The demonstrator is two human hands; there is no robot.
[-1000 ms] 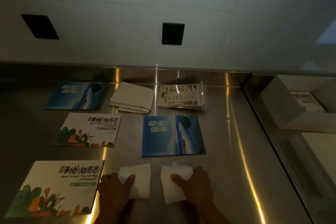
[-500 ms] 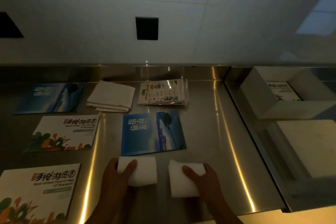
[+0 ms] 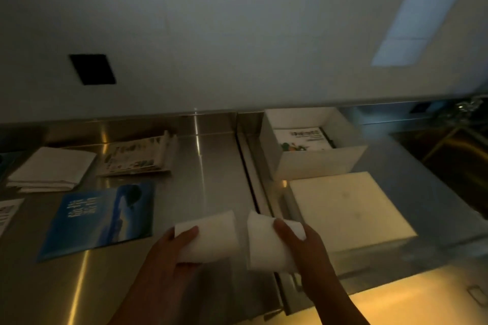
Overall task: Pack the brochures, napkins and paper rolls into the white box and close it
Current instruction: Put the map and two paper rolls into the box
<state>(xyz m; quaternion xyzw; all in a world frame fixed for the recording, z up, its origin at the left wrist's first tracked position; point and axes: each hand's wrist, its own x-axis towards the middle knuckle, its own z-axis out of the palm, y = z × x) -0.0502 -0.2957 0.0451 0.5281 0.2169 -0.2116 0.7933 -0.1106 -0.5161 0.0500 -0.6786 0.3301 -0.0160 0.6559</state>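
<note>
My left hand grips one white paper roll and my right hand grips a second white paper roll; both are lifted above the steel counter's near edge. The open white box stands at the back right with a white and green brochure lying inside. Its flat white lid lies in front of it. A blue brochure, a stack of folded napkins and a bundle of printed leaflets lie on the counter to the left.
The steel counter has a seam with a dark gap running front to back between the brochures and the box. A white wall with a black square rises behind. A corner of another brochure shows at the left edge.
Both hands have lifted the paper rolls off the counter and carried them right. The view has swung right, bringing the box and lid towards the middle.
</note>
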